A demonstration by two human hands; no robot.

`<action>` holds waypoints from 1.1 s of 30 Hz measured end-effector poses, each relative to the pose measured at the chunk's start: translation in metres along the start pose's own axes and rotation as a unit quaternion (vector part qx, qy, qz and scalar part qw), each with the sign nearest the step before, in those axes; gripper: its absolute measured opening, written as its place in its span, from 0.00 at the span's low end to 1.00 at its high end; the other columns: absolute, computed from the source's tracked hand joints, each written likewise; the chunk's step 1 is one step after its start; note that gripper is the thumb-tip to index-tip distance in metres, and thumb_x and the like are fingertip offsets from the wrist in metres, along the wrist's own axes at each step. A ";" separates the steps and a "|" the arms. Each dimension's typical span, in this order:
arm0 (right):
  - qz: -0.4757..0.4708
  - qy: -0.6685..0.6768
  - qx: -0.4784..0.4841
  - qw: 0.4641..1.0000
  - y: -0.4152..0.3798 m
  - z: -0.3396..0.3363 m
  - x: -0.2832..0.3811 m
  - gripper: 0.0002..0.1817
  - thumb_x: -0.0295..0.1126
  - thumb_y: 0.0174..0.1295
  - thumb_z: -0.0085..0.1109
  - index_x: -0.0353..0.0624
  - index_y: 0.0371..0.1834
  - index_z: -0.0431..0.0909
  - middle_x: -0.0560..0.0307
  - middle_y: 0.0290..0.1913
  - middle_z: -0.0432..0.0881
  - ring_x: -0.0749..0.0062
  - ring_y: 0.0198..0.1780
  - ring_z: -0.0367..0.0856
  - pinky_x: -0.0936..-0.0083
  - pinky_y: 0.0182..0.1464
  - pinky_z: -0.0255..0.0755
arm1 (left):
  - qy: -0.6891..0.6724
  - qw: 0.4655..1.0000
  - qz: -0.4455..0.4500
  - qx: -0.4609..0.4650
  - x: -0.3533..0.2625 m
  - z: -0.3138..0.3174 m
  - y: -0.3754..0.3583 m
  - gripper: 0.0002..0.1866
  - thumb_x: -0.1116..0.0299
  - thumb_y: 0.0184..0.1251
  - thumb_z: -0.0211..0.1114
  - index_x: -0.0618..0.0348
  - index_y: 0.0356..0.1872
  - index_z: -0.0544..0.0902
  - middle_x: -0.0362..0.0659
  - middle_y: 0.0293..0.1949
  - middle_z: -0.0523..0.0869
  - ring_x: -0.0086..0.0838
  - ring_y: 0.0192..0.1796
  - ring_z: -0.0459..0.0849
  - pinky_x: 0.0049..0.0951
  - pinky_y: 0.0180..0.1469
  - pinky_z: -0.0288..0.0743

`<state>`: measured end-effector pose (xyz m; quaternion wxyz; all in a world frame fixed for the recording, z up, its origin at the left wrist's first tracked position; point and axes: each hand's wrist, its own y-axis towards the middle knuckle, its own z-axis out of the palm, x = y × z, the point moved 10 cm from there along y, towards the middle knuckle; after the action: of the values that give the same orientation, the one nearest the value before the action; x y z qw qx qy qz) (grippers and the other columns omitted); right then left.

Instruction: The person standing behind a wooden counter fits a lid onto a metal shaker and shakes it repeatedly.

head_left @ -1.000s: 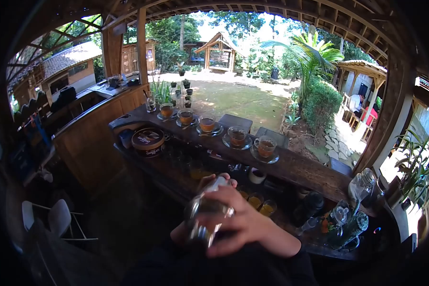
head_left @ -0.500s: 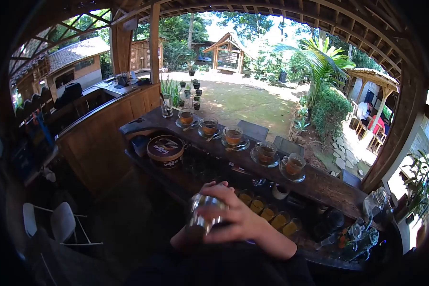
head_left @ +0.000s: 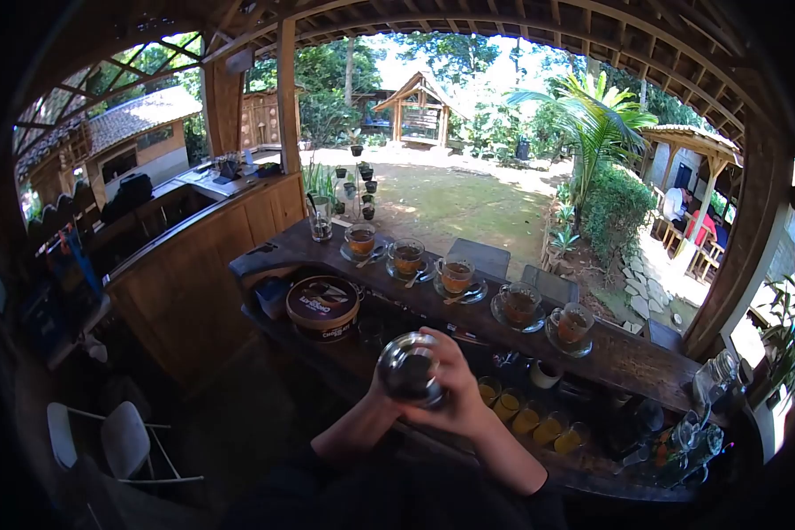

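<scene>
A shiny metal container (head_left: 410, 367) is held up at the lower middle, its round end facing the camera. My right hand (head_left: 455, 389) wraps its right side with curled fingers. Against its lower left side presses my left hand (head_left: 378, 408), partly hidden by the container. Beyond my hands, several glass cups of amber drink (head_left: 456, 276) stand on saucers in a row along the dark wooden counter (head_left: 627, 360). Some of the saucers have spoons. Several glasses of yellow-orange liquid (head_left: 526, 419) stand on the lower shelf, to the right of my right hand.
A round chocolate tub (head_left: 323, 306) sits on the lower shelf at left. A glass jar (head_left: 717, 375) and bottles are at the right end. A white folding chair (head_left: 125, 439) stands lower left. Two people (head_left: 677, 205) sit in the far right background.
The container has moved slightly right and up, and its round end now faces the camera. More of my left forearm shows. The view has shifted slightly, so the counter appears further right and lower.
</scene>
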<state>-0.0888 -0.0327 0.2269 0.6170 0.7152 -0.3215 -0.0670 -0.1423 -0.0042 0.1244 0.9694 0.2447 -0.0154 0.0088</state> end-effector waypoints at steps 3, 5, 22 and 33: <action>0.027 0.013 -0.106 0.994 0.018 -0.021 0.004 0.23 0.34 0.47 0.70 0.53 0.48 0.73 0.45 0.60 0.68 0.44 0.61 0.67 0.46 0.62 0.57 | 0.252 0.945 0.151 -0.144 -0.066 -0.016 -0.010 0.21 0.53 0.66 0.49 0.59 0.48 0.74 0.50 0.48 0.78 0.39 0.51 0.78 0.40 0.55 0.72; -0.111 0.035 0.050 0.992 0.037 0.001 0.065 0.21 0.37 0.50 0.68 0.51 0.48 0.73 0.40 0.57 0.69 0.45 0.61 0.67 0.50 0.63 0.57 | 0.269 0.961 0.032 -0.049 -0.053 0.029 0.010 0.20 0.53 0.65 0.50 0.60 0.44 0.74 0.51 0.44 0.77 0.38 0.46 0.79 0.38 0.52 0.74; -0.293 -0.134 0.136 0.937 -0.015 -0.020 0.164 0.19 0.40 0.51 0.61 0.72 0.48 0.73 0.67 0.56 0.71 0.49 0.61 0.67 0.38 0.62 0.50 | 0.340 0.939 0.016 0.051 0.041 0.067 0.037 0.22 0.50 0.66 0.48 0.61 0.44 0.74 0.53 0.40 0.75 0.45 0.37 0.82 0.40 0.38 0.80; -0.279 -0.135 0.180 0.934 -0.070 -0.099 0.220 0.29 0.36 0.46 0.65 0.73 0.53 0.69 0.62 0.55 0.73 0.43 0.56 0.71 0.39 0.58 0.56 | 0.346 0.938 -0.040 0.002 0.149 0.026 0.047 0.20 0.51 0.61 0.53 0.59 0.41 0.74 0.51 0.40 0.76 0.37 0.40 0.80 0.36 0.44 0.77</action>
<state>0.1588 -0.0670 0.2505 0.3851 0.8594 -0.1959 -0.2735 0.0044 0.0266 0.1745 0.9141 0.2286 0.3304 0.0545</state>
